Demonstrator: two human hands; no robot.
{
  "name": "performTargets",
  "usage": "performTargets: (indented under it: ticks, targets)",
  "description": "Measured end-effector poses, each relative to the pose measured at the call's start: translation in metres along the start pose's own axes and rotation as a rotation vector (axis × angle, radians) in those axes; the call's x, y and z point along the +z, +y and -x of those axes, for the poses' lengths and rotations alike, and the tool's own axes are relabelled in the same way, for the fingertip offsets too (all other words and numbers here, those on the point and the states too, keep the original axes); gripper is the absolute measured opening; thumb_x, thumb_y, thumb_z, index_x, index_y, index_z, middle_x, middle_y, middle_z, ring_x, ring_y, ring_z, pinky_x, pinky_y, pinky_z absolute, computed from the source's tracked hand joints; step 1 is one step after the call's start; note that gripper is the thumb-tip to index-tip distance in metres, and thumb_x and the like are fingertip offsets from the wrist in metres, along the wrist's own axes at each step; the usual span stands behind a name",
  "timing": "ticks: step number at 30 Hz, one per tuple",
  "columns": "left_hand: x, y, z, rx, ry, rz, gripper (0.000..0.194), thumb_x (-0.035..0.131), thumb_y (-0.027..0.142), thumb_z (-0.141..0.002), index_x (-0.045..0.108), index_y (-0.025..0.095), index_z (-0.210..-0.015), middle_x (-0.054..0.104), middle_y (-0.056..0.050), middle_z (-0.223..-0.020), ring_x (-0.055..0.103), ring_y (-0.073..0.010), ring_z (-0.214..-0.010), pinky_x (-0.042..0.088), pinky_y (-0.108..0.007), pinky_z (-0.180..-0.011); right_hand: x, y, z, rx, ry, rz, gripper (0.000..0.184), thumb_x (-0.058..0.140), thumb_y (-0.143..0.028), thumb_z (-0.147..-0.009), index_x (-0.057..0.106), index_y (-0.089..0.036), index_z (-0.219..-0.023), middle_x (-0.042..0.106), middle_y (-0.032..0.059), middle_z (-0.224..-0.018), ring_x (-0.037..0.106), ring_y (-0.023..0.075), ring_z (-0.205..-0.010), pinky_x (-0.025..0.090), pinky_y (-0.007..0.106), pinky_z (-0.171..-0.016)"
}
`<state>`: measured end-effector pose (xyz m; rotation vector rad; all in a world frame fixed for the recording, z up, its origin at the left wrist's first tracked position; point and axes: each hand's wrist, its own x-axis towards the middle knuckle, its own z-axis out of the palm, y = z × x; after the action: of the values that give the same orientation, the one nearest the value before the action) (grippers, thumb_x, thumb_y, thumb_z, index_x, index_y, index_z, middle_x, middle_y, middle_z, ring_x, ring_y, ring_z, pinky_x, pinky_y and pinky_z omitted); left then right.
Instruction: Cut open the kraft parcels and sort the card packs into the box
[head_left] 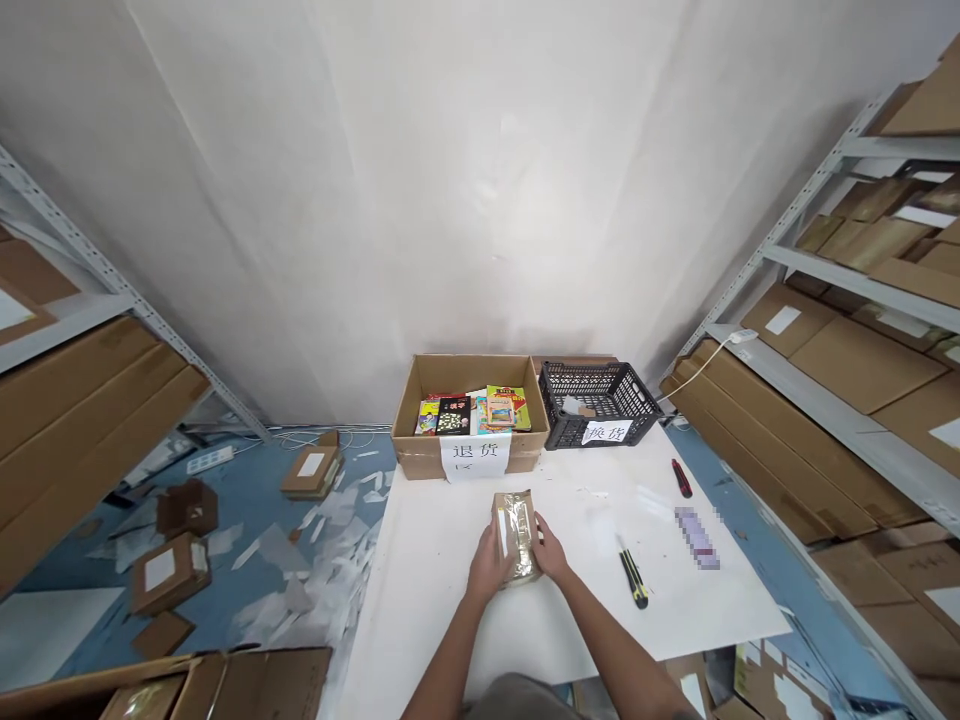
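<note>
A small cardboard parcel (517, 530) wrapped in shiny clear tape is held above or on the white table (420, 560), near its middle. On its left side my left hand (489, 562) is closed around it. My right hand (551, 550) grips the opposite side, fingers partly hidden behind the parcel. Right of my hands lies a black and yellow box cutter (632, 572). A red and black box cutter (681, 478) rests farther off, beside a blurred-out purple item (697, 538).
At the table's back stand a cardboard box (420, 458) of books and a black plastic crate (562, 435), both with paper signs. Parcels and paper scraps (300, 590) litter the blue floor at left. Loaded shelves (862, 370) flank both sides. An open carton (210, 670) sits at lower left.
</note>
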<state>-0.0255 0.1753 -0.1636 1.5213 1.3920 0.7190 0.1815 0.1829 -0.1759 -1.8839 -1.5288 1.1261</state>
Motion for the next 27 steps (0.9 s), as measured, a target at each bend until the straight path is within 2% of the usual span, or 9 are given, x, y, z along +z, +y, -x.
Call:
performTargets:
  ticks: [4,7,10,13,16,18,21,25,27]
  targets:
    - [0.000,-0.012,0.028,0.010,-0.236,0.031,0.100,0.076,0.031,-0.070,0.033,0.034,-0.161,0.044,-0.006,-0.162,0.043,-0.0323,-0.148,0.040,-0.041,-0.119,0.001,0.023,0.035,-0.144,-0.134,-0.009,0.084,0.060,-0.024,-0.077,0.040,-0.030,-0.159,0.053,0.0046,-0.155,0.052,0.0275,-0.141,0.041,0.044,-0.117]
    - [-0.005,0.000,0.032,-0.052,-0.159,0.028,0.087,0.065,0.034,-0.083,0.029,0.035,-0.162,0.065,-0.005,-0.142,0.061,-0.0295,-0.130,0.048,-0.043,-0.110,-0.008,0.010,0.042,-0.190,-0.063,0.011,0.077,0.057,-0.026,-0.084,0.040,-0.031,-0.159,0.060,0.0054,-0.147,0.056,0.0276,-0.137,0.045,0.044,-0.114]
    - [-0.023,0.025,0.019,-0.078,-0.011,0.049,0.082,0.058,0.044,-0.091,0.022,0.033,-0.164,0.075,-0.004,-0.123,0.072,-0.0254,-0.111,0.054,-0.040,-0.100,-0.029,-0.029,0.029,-0.235,0.064,-0.020,0.069,0.049,-0.036,-0.097,0.030,-0.032,-0.163,0.064,0.0052,-0.143,0.061,0.0257,-0.130,0.050,0.041,-0.108]
    - [-0.038,0.043,0.001,-0.004,0.134,0.067,0.077,0.051,0.050,-0.096,0.021,0.031,-0.165,0.063,-0.006,-0.145,0.063,-0.0242,-0.128,0.049,-0.038,-0.106,-0.041,-0.066,0.007,-0.259,0.104,-0.009,0.064,0.046,-0.046,-0.102,0.029,-0.035,-0.163,0.059,0.0038,-0.149,0.063,0.0245,-0.128,0.053,0.039,-0.105]
    - [-0.040,0.043,-0.011,-0.009,0.048,0.042,0.075,0.048,0.051,-0.098,0.023,0.028,-0.165,0.049,-0.007,-0.159,0.051,-0.0255,-0.142,0.044,-0.039,-0.113,-0.034,-0.079,-0.009,-0.212,0.052,0.054,0.058,0.045,-0.045,-0.102,0.042,-0.031,-0.158,0.058,0.0055,-0.150,0.059,0.0255,-0.133,0.048,0.041,-0.110]
    - [-0.036,0.035,-0.013,-0.022,-0.030,0.047,0.072,0.047,0.051,-0.099,0.025,0.029,-0.164,0.044,-0.005,-0.162,0.046,-0.0246,-0.146,0.041,-0.037,-0.115,-0.025,-0.072,-0.011,-0.192,0.032,0.044,0.054,0.041,-0.041,-0.103,0.047,-0.028,-0.155,0.059,0.0067,-0.149,0.057,0.0251,-0.136,0.045,0.042,-0.114]
    - [-0.030,0.023,-0.008,0.030,-0.022,0.030,0.069,0.048,0.052,-0.099,0.031,0.029,-0.162,0.037,-0.005,-0.166,0.033,-0.0246,-0.154,0.033,-0.039,-0.122,-0.019,-0.053,0.001,-0.227,0.067,0.035,0.056,0.043,-0.034,-0.101,0.044,-0.030,-0.157,0.052,0.0050,-0.155,0.051,0.0231,-0.142,0.042,0.043,-0.117]
    - [-0.026,0.012,0.007,0.102,-0.104,-0.011,0.087,0.068,0.045,-0.087,0.029,0.027,-0.162,0.029,-0.009,-0.170,0.023,-0.0301,-0.157,0.032,-0.045,-0.124,-0.020,-0.035,0.034,-0.257,0.013,0.116,0.081,0.059,-0.018,-0.084,0.037,-0.031,-0.160,0.044,0.0043,-0.161,0.045,0.0252,-0.146,0.040,0.046,-0.119]
    - [-0.025,0.011,0.011,0.110,-0.142,-0.017,0.084,0.066,0.038,-0.087,0.030,0.027,-0.162,0.031,-0.009,-0.169,0.027,-0.0299,-0.156,0.034,-0.044,-0.123,-0.020,-0.037,0.049,-0.232,-0.042,0.145,0.084,0.060,-0.015,-0.082,0.035,-0.032,-0.161,0.050,0.0043,-0.157,0.050,0.0261,-0.142,0.043,0.045,-0.116]
